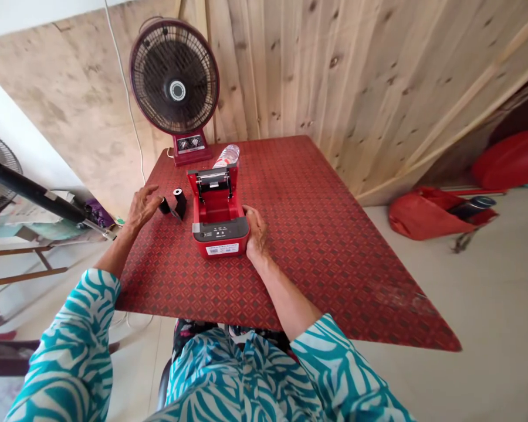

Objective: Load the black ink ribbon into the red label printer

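Note:
A red and dark grey label printer (220,231) stands on the red patterned table, its lid raised and its inside bay exposed. My right hand (256,231) grips the printer's right side, with the fingers partly hidden behind it. My left hand (142,207) is over the table's left side, fingers apart and holding nothing. Just right of its fingertips is a small black roll (164,206). Beside that stands a black ribbon roll (180,202) with a white core, and a dark strip hangs loose between the two.
Behind the printer lies a clear plastic bottle (227,156). A maroon table fan (176,88) stands at the back left of the table (325,234), against a wooden wall. A red bag (422,214) rests on the floor to the right; a wooden frame (22,253) is at left.

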Demonstrator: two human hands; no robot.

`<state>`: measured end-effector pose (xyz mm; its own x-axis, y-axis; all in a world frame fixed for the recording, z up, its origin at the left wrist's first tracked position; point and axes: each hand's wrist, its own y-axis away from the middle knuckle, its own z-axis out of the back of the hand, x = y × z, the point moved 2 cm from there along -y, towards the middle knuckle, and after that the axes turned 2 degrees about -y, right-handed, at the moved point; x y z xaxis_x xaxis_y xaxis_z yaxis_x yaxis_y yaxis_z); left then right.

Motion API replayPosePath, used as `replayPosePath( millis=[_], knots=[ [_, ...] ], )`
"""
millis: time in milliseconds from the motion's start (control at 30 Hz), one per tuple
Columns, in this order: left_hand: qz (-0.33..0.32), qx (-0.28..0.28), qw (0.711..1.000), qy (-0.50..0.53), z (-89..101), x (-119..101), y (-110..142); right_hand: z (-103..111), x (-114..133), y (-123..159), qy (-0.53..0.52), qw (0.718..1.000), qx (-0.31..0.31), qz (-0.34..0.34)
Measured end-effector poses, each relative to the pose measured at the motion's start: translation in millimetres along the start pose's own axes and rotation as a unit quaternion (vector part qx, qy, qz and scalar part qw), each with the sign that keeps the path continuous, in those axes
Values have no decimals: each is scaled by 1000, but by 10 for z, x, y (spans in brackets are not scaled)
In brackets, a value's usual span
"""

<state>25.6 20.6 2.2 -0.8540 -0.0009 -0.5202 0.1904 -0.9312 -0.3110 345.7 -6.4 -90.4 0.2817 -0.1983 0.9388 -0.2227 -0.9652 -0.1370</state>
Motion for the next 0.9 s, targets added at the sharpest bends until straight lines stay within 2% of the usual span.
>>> replayPosePath(
  millis=[67,133,200,300,433,533,633,700,800,900],
  knots=[
    [-32,17,998,-41,-35,-97,-87,-2,-15,-9,-1,1000,-3,-2],
    [-49,63,993,-90,-106,-196,-182,-3,-31,-16,-3,1000,-3,-6],
    [-42,103,985,-135,-179,-283,-264,-6,-40,-19,-3,1000,0,-8],
    [-24,125,981,-150,-247,-376,-329,-10,-26,-19,0,1000,2,-7],
    [-24,112,991,-68,-214,-414,-292,-22,19,-14,11,1000,-1,-6],
    [-29,86,993,81,-57,-445,-182,-32,32,-16,8,1000,-8,-8],
    [-45,88,968,230,123,-586,-18,-40,20,-24,1,1000,-3,-10],
    [-57,126,947,290,162,-764,101,-39,12,-31,4,1000,-1,-10],
    [-129,195,922,309,61,-1114,246,-30,13,-37,8,1000,-2,-9],
    [-198,235,927,215,-135,-1398,299,-26,28,-32,11,1000,1,-8]
  ],
)
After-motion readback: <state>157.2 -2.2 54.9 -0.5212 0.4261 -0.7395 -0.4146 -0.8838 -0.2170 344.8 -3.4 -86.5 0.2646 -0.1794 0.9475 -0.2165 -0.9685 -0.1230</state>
